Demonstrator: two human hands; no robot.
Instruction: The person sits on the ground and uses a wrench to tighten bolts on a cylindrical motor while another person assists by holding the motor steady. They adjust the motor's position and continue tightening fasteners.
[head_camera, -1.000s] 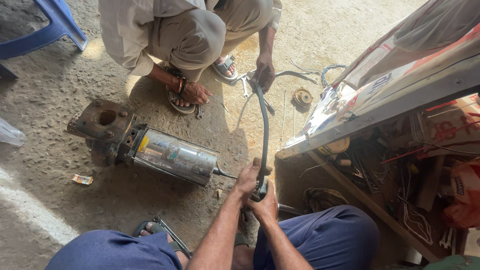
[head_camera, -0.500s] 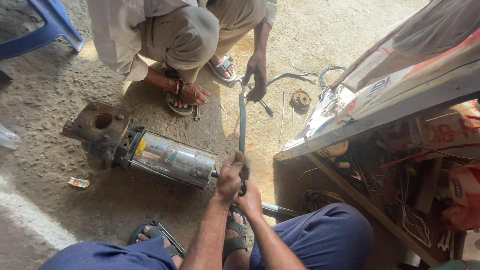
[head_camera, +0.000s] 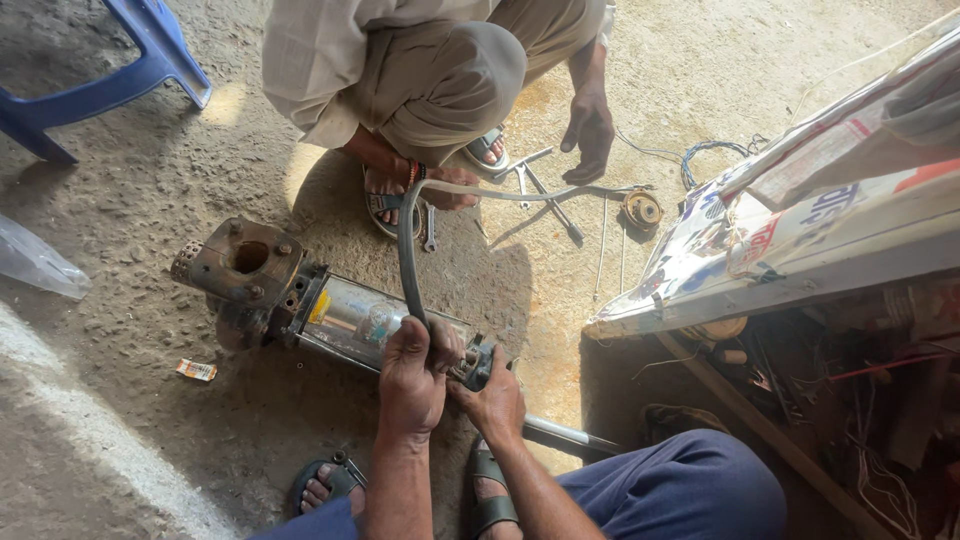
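Lowered since the earlier frame, the left hand (head_camera: 412, 375) is clenched around the black cable (head_camera: 406, 255) at centre; the right hand (head_camera: 492, 398) is closed on the submersible pump (head_camera: 330, 310) end.

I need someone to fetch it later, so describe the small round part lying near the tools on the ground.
Start at the long metal pump lying on the concrete floor, then look past it to the squatting person's hand. Just right of that hand and the scattered wrenches lies a round disc-shaped part: the only circular, brass-toned piece among long thin tools.
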